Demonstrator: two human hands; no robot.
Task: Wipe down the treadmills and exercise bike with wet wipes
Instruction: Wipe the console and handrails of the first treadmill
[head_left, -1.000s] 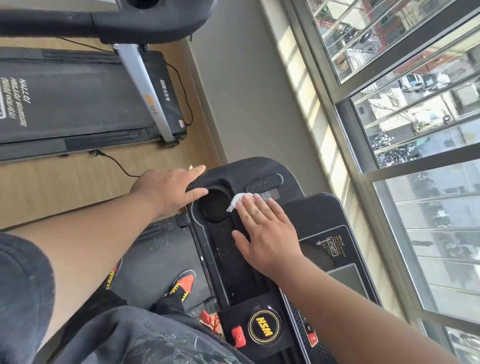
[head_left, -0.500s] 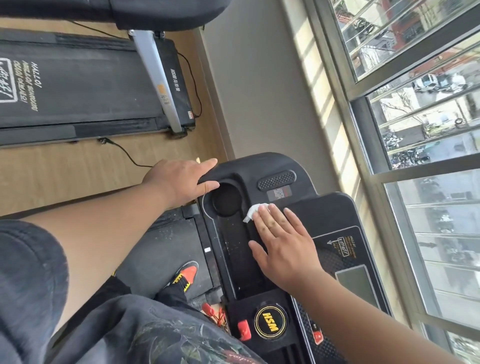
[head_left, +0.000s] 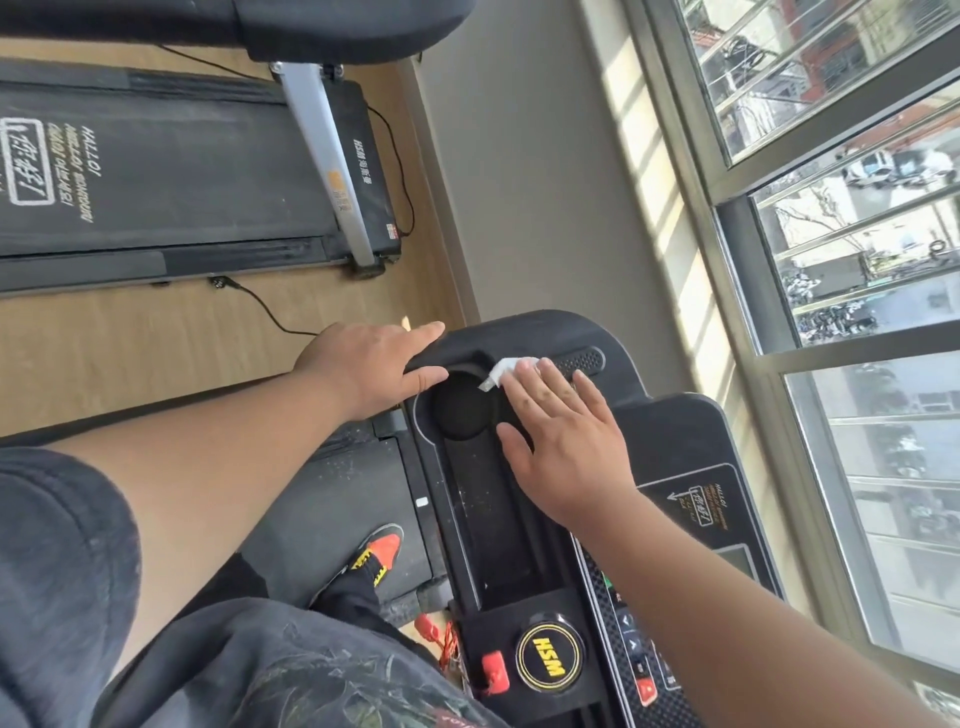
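2 treadmills (head_left: 171, 171) (head_left: 675, 415), 1 wipe (head_left: 506, 370), 2 hands (head_left: 363, 369) (head_left: 566, 441)

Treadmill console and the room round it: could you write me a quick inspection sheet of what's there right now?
Surface: black console, dusty specks in its tray.
Job's things: white wipe pressed on the console beside the cup holder; second treadmill on the floor beyond.
Clutter: red safety clip and cord hanging under the console.
Hands: right hand flat, fingers straight on the wipe; left hand rests on the console's edge.
Cables: black cable across the wooden floor; another by the wall.
Surroundings: barred window, street outside; orange shoe on the belt.
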